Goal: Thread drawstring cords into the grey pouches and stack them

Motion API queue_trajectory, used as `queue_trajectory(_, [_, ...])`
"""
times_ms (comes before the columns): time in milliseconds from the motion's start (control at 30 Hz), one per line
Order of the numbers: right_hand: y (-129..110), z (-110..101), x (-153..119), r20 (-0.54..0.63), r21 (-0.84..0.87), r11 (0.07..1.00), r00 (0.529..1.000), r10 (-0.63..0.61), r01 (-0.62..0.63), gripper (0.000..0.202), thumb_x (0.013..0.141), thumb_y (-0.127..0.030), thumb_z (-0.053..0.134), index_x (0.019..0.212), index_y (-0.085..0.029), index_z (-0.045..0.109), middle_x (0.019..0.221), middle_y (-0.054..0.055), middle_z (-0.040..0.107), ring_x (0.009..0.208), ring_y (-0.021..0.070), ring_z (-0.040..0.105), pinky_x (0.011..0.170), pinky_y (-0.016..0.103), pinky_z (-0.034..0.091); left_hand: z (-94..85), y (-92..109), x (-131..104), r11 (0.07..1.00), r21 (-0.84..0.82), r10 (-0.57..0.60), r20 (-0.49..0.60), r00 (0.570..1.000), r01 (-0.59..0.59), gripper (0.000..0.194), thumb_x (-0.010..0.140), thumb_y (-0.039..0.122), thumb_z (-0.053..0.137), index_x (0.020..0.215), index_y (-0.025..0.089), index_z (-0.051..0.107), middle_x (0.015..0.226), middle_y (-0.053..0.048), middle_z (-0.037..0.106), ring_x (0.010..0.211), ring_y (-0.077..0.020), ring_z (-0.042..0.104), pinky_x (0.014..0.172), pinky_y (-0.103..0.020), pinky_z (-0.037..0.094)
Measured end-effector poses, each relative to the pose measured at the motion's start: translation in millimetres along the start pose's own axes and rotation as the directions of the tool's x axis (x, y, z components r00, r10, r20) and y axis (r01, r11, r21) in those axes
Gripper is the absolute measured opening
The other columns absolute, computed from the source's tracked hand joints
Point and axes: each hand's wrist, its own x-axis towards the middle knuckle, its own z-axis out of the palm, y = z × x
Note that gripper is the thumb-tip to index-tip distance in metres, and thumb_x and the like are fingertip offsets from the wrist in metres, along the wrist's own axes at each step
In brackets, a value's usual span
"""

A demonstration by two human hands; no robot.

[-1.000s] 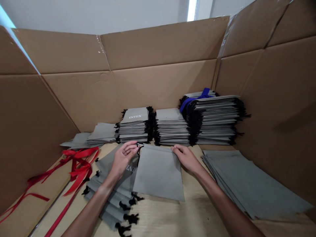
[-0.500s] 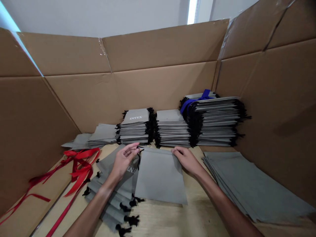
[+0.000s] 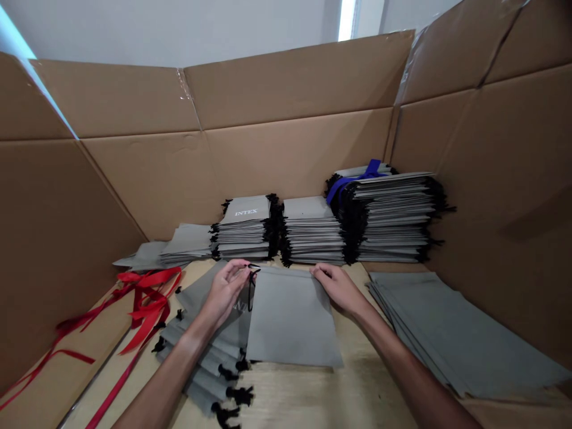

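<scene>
A grey drawstring bag [image 3: 292, 319] hangs flat in front of me, its top edge between my two hands. At its upper left corner, my left hand [image 3: 230, 285] pinches the black drawstring [image 3: 252, 275], which loops down beside the bag. My right hand [image 3: 330, 280] grips the upper right corner, thumb on the front and fingers curled. Under my left forearm lies a fanned pile of grey bags [image 3: 212, 357] with black knotted cord ends and partly hidden white lettering.
Stacks of corded grey bags [image 3: 313, 238] stand along the cardboard wall [image 3: 290, 155], one tied with blue ribbon [image 3: 357, 182]. Flat grey bags [image 3: 460, 328] lie at right, more [image 3: 185, 245] at back left. Red ribbons [image 3: 147, 301] trail over the wooden table [image 3: 357, 396] at left.
Both hands keep their hold on the bag and its cord. The bag's lower edge has swung slightly to the right, and the view has shifted a little.
</scene>
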Motion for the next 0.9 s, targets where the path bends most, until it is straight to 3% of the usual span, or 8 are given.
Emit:
queue_trajectory(200, [3.4,-0.7,0.6,-0.012,-0.006,1.0,1.0,-0.017,0.017,0.037,0.094,-0.051,0.053,0.069,-0.023,0.058,0.073,-0.001,0.062,0.075,0.0202,0.056,0.068,0.029,0.037,-3.0,3.4,1.9,0.998,-0.06,-0.028,-0.025,0.999,0.026,0.046,0.068,0.048,0.099,0.098,0.022,0.077,0.109,-0.004,0.081,0.095,-0.0161,0.076,0.088,-0.025,0.06])
queue_trajectory(533, [-6.2,-1.0,-4.5,0.048,-0.07,0.995,0.997,-0.067,0.07,0.037,0.099,-0.051,0.053,0.078,-0.023,0.062,0.081,0.001,0.063,0.081,0.0216,0.058,0.074,0.03,0.04,-6.8,-4.1,6.6,0.999,-0.046,0.015,-0.12,0.993,-0.021,0.054,0.058,0.046,0.104,0.097,0.021,0.076,0.096,-0.003,0.084,0.09,-0.0173,0.079,0.087,-0.026,0.061])
queue_trajectory(733, [-1.0,-4.3,-7.6,0.122,-0.307,0.933,0.98,-0.157,0.187,0.035,0.104,-0.044,0.05,0.082,-0.023,0.067,0.086,0.003,0.06,0.08,0.0222,0.057,0.075,0.032,0.04,-6.1,-4.6,5.1,0.998,0.056,0.006,-0.09,0.996,-0.001,0.051,0.059,0.047,0.103,0.093,0.018,0.079,0.092,-0.008,0.085,0.087,-0.0214,0.08,0.082,-0.03,0.062])
queue_trajectory(900, [1.8,-2.8,-9.0,0.137,-0.326,0.926,0.979,-0.153,0.19,0.032,0.104,-0.04,0.046,0.084,-0.023,0.064,0.093,0.007,0.061,0.09,0.0256,0.061,0.082,0.036,0.043,-6.3,-6.9,5.0,0.992,0.123,-0.002,-0.059,0.998,0.009,0.051,0.059,0.051,0.103,0.09,0.018,0.081,0.092,-0.01,0.086,0.086,-0.0218,0.08,0.081,-0.03,0.062])
